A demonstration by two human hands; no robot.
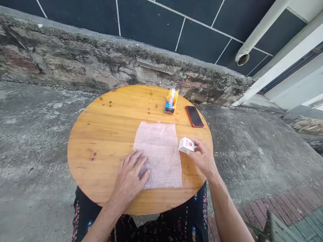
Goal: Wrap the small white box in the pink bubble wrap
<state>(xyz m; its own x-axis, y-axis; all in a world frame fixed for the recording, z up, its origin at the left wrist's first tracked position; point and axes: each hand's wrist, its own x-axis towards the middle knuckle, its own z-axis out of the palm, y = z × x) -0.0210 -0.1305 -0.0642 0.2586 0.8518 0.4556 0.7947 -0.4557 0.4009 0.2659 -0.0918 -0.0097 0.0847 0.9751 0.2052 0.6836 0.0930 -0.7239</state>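
A sheet of pinkish bubble wrap lies flat on the round wooden table. My left hand rests on the sheet's left edge, fingers spread and holding nothing. At the sheet's right edge, my right hand grips a small white box with red print between thumb and fingers. Whether the box touches the table is hard to make out.
A tape dispenser in yellow and blue stands near the table's far edge. To its right lies a phone with a red edge. Behind the table runs a low stone wall, with a pipe above it on the right.
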